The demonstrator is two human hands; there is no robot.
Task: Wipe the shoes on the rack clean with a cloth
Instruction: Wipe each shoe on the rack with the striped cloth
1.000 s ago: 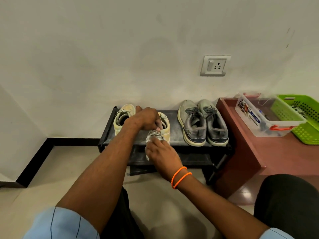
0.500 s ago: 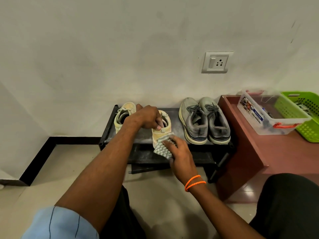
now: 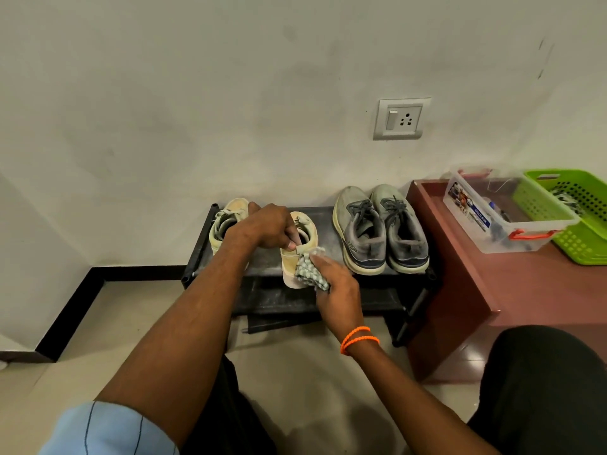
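Checked woven cloth point(image 3: 310, 272) – soft, crumpled. Beige shoe point(image 3: 299, 254) looks matt, suede-like. Rack point(image 3: 328, 238) is dusty black plastic; box point(image 3: 499, 218) clear glossy plastic, basket point(image 3: 568, 224) green perforated plastic – shiny tiled floor point(image 3: 295, 372).

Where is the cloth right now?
In the head view, the checked cloth is gripped in the right hand, pressed against the heel of the beige shoe at the rack's front edge.
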